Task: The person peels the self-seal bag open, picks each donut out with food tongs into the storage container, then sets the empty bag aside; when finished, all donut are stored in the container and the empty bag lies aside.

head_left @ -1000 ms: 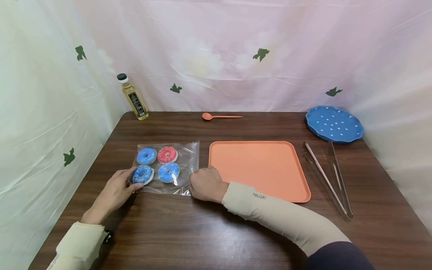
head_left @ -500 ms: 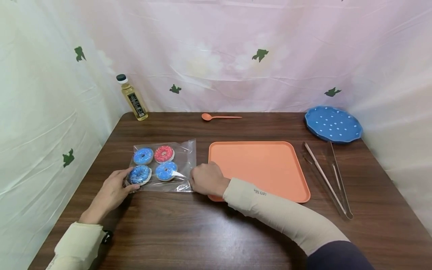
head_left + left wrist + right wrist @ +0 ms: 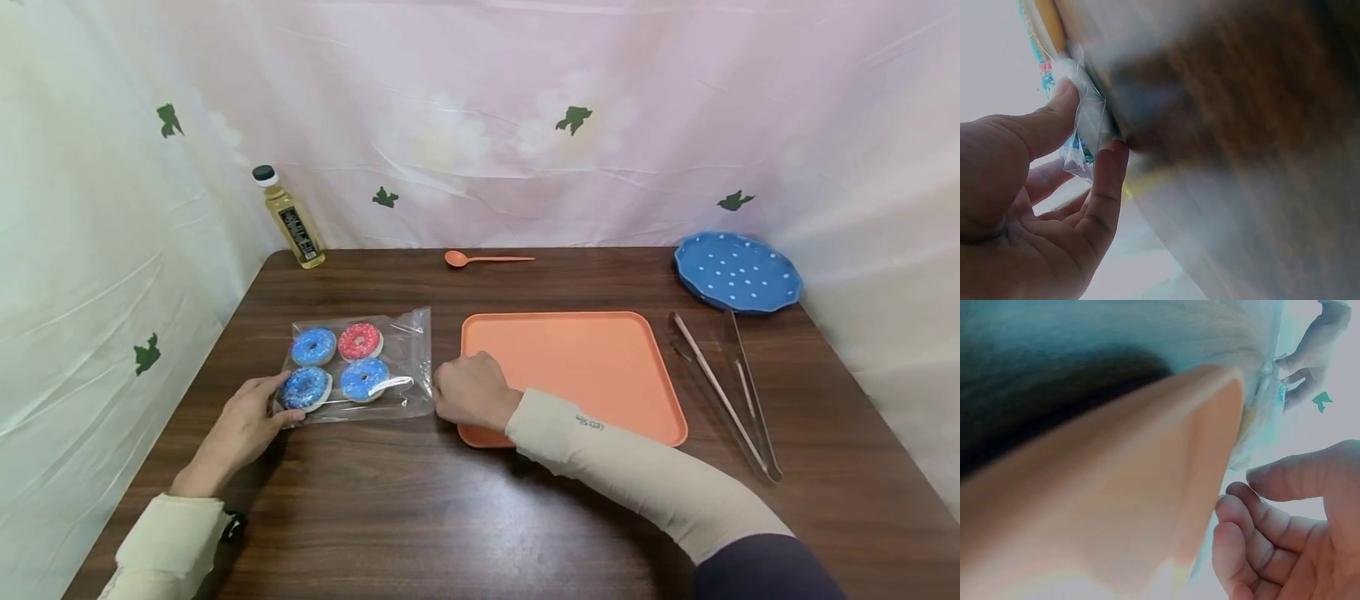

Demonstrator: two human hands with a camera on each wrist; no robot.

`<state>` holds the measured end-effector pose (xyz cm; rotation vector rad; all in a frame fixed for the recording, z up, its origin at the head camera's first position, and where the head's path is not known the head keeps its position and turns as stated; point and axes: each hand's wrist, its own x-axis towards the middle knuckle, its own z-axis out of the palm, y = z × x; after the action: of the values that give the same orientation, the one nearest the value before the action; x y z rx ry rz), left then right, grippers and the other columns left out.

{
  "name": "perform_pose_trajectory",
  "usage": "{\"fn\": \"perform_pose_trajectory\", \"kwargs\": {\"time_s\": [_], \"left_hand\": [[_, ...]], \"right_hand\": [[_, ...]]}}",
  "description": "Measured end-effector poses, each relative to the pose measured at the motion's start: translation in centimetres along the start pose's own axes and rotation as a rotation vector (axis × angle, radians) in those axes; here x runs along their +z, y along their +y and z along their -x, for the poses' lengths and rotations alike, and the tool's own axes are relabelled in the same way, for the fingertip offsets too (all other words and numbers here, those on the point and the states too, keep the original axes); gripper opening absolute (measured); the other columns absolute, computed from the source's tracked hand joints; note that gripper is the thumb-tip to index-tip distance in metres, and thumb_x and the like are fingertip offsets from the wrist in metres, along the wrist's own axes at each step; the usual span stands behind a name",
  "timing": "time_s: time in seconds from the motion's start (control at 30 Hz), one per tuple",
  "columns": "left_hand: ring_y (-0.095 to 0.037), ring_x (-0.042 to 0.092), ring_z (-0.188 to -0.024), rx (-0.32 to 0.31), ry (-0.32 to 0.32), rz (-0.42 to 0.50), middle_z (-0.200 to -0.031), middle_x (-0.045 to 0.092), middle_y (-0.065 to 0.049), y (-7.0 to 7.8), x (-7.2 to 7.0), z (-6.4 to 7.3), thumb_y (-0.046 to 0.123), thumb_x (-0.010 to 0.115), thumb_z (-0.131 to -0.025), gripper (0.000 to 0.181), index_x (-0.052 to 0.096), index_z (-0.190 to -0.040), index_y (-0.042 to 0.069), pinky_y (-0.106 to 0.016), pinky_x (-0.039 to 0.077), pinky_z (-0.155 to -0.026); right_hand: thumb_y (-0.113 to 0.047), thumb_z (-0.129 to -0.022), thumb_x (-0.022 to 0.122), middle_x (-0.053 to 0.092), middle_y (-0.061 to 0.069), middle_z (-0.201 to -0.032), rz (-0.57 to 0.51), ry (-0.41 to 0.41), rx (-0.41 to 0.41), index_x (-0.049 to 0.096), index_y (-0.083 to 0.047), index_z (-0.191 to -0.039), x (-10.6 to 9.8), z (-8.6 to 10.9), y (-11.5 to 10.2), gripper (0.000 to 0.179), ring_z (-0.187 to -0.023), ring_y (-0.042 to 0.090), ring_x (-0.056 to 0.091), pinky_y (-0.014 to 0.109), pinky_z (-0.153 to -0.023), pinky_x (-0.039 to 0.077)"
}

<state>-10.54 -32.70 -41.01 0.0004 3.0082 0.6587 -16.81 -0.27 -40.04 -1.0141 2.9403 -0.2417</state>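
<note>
Fingers of left hand (image 3: 242, 429) pinch clear plastic bag (image 3: 358, 367); right hand (image 3: 474, 390) curled at its right edge, grip unclear.
Bag, crinkly, four glossy ring doughnuts, flat on wood-grain tabletop (image 3: 420, 508) beside smooth orange tray (image 3: 592, 367); sleeve print unreadable.

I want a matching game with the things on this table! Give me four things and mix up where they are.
Things:
1. oil bottle
2. orange spoon
3. blue dotted plate
4. clear tongs

Places:
A. far right corner of the table
B. far left corner of the table
C. right of the orange tray, nearer than the plate
D. far edge, near the middle

Pairs: 1-B, 2-D, 3-A, 4-C
</note>
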Motion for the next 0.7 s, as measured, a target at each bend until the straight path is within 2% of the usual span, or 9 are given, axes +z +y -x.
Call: {"fn": "perform_pose_trajectory", "kwargs": {"time_s": [0.23, 0.33, 0.5, 0.7], "left_hand": [[-0.055, 0.041, -0.124, 0.011, 0.001, -0.008, -0.132, 0.045, -0.039, 0.1, -0.1, 0.0, 0.017, 0.076, -0.091, 0.071, 0.040, -0.143, -0.017, -0.067, 0.035, -0.101], [-0.056, 0.041, -0.123, 0.015, 0.002, -0.006, -0.132, 0.044, -0.040, 0.0, -0.2, 0.0, 0.018, 0.076, -0.091, 0.071, 0.040, -0.142, -0.017, -0.068, 0.035, -0.101], [-0.056, 0.041, -0.123, 0.020, -0.002, -0.001, -0.132, 0.044, -0.040, -0.1, -0.2, 0.1, 0.018, 0.076, -0.092, 0.071, 0.040, -0.142, -0.018, -0.068, 0.035, -0.101], [-0.055, 0.042, -0.123, 0.023, 0.008, -0.004, -0.132, 0.045, -0.040, -0.2, -0.1, 0.1, 0.019, 0.076, -0.091, 0.071, 0.042, -0.141, -0.017, -0.067, 0.035, -0.101]], "right_hand": [[-0.029, -0.095, 0.061, 0.050, -0.005, -0.053, 0.037, -0.014, -0.003, 0.050, -0.020, -0.056, -0.7, -0.8, -1.0, 0.042, -0.051, 0.014, 0.053, 0.036, -0.050, 0.043], [-0.026, -0.094, 0.060, 0.051, -0.005, -0.053, 0.023, -0.033, -0.003, 0.050, -0.019, -0.057, -0.7, -1.6, -1.4, 0.040, -0.050, 0.013, 0.053, 0.036, -0.046, 0.044], [-0.025, -0.095, 0.061, 0.051, -0.006, -0.052, -0.049, -0.066, -0.010, 0.052, -0.020, -0.057, -0.2, -2.9, -1.7, 0.040, -0.051, 0.013, 0.053, 0.035, -0.044, 0.044], [-0.019, -0.093, 0.066, 0.050, -0.009, -0.052, -0.192, -0.084, 0.007, 0.055, -0.021, -0.058, -0.1, -3.2, -1.0, 0.036, -0.050, 0.007, 0.048, 0.029, -0.043, 0.039]]}}
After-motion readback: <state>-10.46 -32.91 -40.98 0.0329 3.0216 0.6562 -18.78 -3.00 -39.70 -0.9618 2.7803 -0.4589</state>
